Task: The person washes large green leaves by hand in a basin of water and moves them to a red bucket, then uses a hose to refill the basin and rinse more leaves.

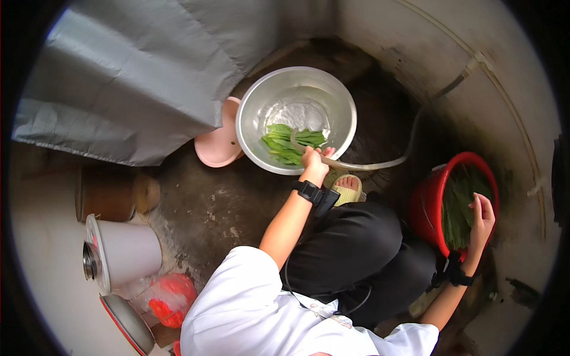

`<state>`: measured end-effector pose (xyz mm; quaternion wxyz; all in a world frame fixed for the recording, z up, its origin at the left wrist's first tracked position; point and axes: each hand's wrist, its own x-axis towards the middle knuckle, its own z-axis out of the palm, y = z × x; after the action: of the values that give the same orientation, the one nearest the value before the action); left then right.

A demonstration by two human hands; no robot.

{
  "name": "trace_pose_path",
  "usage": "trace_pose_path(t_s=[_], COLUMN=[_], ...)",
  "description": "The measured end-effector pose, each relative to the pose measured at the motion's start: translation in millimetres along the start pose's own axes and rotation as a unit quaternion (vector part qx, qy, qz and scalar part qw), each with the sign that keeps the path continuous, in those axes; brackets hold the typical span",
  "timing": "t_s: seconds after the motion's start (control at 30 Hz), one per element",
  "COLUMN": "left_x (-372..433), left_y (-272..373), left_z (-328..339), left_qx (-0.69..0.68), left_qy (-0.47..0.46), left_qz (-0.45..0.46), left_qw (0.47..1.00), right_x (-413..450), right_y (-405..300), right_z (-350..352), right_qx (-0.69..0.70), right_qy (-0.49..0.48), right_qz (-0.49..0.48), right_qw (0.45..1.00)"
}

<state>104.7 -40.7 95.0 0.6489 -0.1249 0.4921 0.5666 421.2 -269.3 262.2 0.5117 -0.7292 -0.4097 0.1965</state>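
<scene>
My left hand point(315, 161) is over the near rim of a wide metal basin point(252, 151), closed around a clear hose point(369, 167). The hose's end curves down over green leafy vegetables point(285, 143) lying in the basin's near part, with water around them. Off to the right, my right hand point(482, 219) is raised at the near side of a red bucket point(421, 209) that holds more long green leaves point(461, 200). Its fingers are bent close together above the leaves; whether they pinch anything cannot be made out.
A pink basin point(218, 144) sits partly under the metal one. Silvery sheeting point(133, 80) hangs at upper left. A lidded white bucket point(131, 251), a red plastic bag point(171, 296) and a metal lid point(131, 325) stand at left. The hose meets a wall pipe point(512, 111).
</scene>
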Motion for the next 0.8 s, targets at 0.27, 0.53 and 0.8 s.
trace_pose_path(t_s=[0.27, 0.53, 0.8], left_x=[42, 20, 10], left_y=[-6, -3, 4], left_z=[-20, -19, -18], left_qx=[0.035, 0.102, 0.155], left_qy=[-0.033, -0.005, -0.028], left_qz=[-0.031, 0.039, 0.071], left_qw=[0.998, 0.994, 0.985], right_x=[6, 9, -21], right_y=[2, 61, 151], right_z=[-25, -66, -30], right_qx=[-0.011, -0.231, -0.429], right_qy=[0.042, -0.074, -0.136], right_qz=[0.015, 0.012, 0.203], right_qw=[0.999, 0.97, 0.87])
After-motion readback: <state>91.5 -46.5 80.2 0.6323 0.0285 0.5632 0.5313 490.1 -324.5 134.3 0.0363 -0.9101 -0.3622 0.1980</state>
